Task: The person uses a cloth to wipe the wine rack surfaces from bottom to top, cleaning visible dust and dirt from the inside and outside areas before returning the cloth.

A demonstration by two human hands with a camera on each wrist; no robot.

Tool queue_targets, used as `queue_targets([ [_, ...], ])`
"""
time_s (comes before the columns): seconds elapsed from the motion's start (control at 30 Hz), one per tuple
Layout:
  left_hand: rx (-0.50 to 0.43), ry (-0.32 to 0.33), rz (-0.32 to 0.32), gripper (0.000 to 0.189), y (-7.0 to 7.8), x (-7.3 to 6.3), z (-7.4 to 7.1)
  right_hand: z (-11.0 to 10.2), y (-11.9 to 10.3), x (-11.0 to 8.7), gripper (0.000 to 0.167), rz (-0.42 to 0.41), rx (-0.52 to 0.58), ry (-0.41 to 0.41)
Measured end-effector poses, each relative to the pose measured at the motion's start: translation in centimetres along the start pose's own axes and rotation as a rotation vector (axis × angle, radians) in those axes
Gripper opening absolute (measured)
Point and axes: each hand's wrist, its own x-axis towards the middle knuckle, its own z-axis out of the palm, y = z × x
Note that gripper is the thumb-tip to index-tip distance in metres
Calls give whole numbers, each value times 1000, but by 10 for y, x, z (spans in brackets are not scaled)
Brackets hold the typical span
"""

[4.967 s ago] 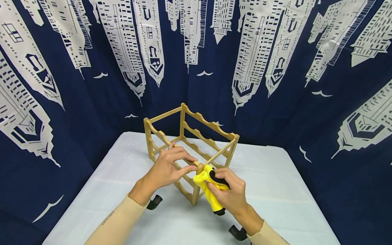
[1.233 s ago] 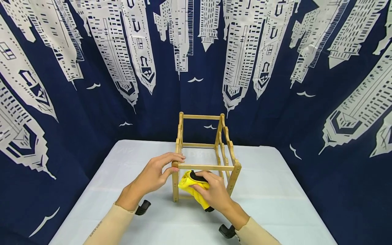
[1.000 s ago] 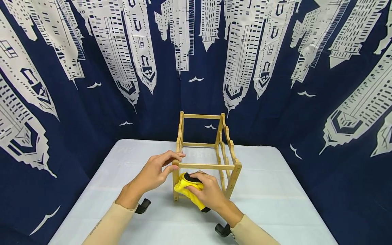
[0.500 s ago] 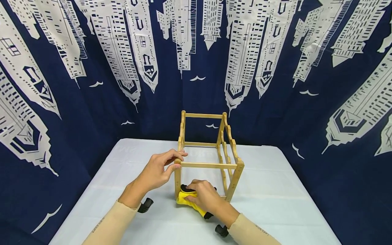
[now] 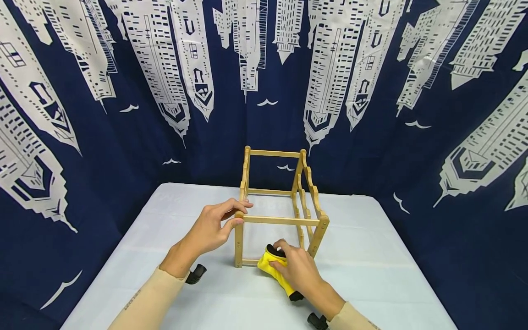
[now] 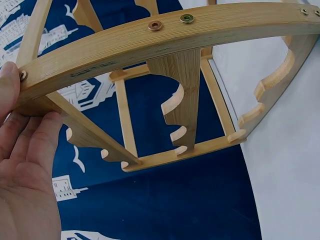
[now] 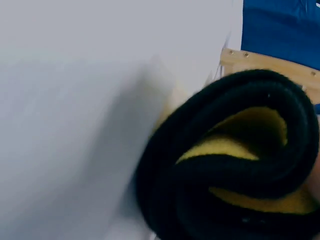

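Note:
A light wooden wine rack (image 5: 280, 220) with scalloped rails stands on the table, its narrow end towards me. My left hand (image 5: 210, 231) holds the top of its near left post between thumb and fingers. In the left wrist view, the hand (image 6: 30, 165) grips the end of a post (image 6: 110, 57) with metal screw heads in it. My right hand (image 5: 301, 270) pinches a folded yellow cloth (image 5: 270, 266) with black edging, low at the rack's near lower bar (image 5: 250, 262). The right wrist view shows the cloth's rolled black edge (image 7: 215, 170) close up; most of the hand is hidden there.
The table (image 5: 165, 211) has a white cover. A navy curtain (image 5: 276, 123) with white skyline prints hangs behind and at both sides. Black wrist mounts (image 5: 195, 274) show beside both sleeves.
The rack has turned from corner-on to end-on since the oldest frame. My right hand has moved the cloth down the near left post, then right along the lower bar. My left hand stays at the post top.

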Motion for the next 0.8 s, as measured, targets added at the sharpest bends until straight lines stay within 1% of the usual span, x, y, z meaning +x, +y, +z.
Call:
queue_targets([
  [0.07,0,0,-2,19,0,0,0,-1,3,-2,50,-10,43,2],
  [0.13,0,-1,-4,19,0,0,0,-1,6,-2,51,-27,109,-5],
  [0.23,-1,1,-6,20,0,0,1,-2,8,3,46,-73,217,-23],
  [0.3,-2,5,-4,21,0,0,2,-3,6,8,42,-103,260,-59],
  [0.37,-4,12,-2,21,-1,-1,1,0,1,16,40,-122,273,-104],
  [0.47,-19,16,3,21,-1,-1,1,6,-5,25,44,-148,218,-146],
  [0.57,-38,12,5,19,-2,-1,3,15,-8,26,53,-188,167,-111],
  [0.67,-42,9,5,18,-2,-1,4,23,-8,24,57,-230,138,-31],
  [0.73,-38,13,14,18,-2,-1,3,25,-7,22,54,-265,101,25],
  [0.8,-36,20,20,19,-3,-1,2,27,-6,22,47,-299,47,77],
])
